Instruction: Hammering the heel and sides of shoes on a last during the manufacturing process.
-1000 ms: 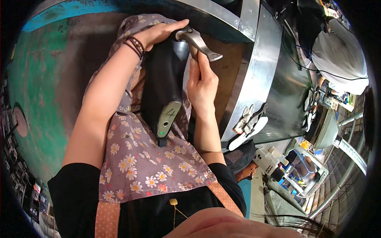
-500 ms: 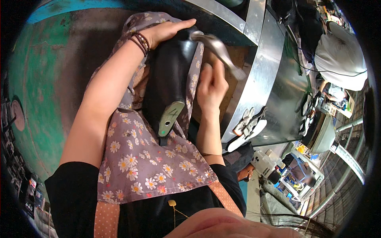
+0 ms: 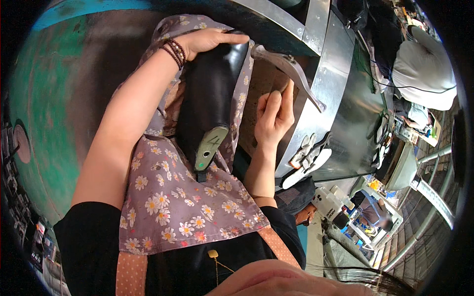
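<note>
A black leather shoe upper [image 3: 210,93] lies across my lap, stretched over a shoe last [image 3: 211,148] whose green end with a dark hole faces me. My left hand [image 3: 210,40] is wrapped over the far end of the shoe, thumb pointing right. To the right of it, my right hand [image 3: 274,116] is closed on the handle of a hammer. The long, curved metal hammer head [image 3: 291,69] is raised just beside the shoe's far end, apart from it. Much of the handle is hidden by my fingers. A flowered apron [image 3: 182,197] lies beneath the shoe.
A metal-edged bench [image 3: 316,108] stands at the right, with several pale and black shoe-shaped pieces [image 3: 308,160] on it. A worn green surface [image 3: 49,118] curves along the left. Farther right are a person in a white top [image 3: 424,69] and a white machine [image 3: 331,204].
My right hand and the hammer have swung right, away from the shoe. My left hand has shifted slightly right at the shoe's far end.
</note>
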Demonstrator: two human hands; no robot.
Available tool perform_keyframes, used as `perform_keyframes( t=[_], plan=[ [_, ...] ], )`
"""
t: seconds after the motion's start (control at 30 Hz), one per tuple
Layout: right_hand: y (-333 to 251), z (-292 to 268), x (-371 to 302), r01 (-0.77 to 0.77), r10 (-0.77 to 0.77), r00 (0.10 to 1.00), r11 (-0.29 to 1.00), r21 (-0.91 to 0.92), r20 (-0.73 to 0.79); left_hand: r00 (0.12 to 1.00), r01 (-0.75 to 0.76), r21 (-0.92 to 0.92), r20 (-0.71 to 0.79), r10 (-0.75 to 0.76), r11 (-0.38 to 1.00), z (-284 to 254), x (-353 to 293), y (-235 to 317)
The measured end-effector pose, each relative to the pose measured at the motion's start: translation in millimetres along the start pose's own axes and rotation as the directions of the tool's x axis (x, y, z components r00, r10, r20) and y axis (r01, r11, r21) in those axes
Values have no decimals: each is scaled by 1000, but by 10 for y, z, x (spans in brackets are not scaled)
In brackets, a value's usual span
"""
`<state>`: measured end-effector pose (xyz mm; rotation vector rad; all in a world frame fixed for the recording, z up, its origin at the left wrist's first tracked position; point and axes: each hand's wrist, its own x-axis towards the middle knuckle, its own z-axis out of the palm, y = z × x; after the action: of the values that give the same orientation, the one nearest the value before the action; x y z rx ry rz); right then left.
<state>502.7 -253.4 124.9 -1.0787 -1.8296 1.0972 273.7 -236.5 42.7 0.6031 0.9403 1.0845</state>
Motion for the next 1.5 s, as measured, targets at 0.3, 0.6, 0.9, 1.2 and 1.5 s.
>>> perform_keyframes(
  t=[0.3,0.6,0.9,1.2,1.5],
  plan=[
    [-122,-40,-47,25,10,991,966,-256,133,999,-7,97,46,3,995,-49,-24,15],
    [-302,91,79,175,-99,965,933,-314,242,988,-118,261,-65,140,958,0,-7,-23],
    [-438,215,146,279,-104,898,886,-370,427,1000,-3,81,-13,5,997,-95,48,-98],
    [-118,-60,82,78,55,956,900,-428,290,999,30,4,-24,-30,1000,-2,-26,1],
    [205,-153,14,-110,145,961,981,-157,236,998,8,92,59,-13,996,-25,-6,-9]
  ],
)
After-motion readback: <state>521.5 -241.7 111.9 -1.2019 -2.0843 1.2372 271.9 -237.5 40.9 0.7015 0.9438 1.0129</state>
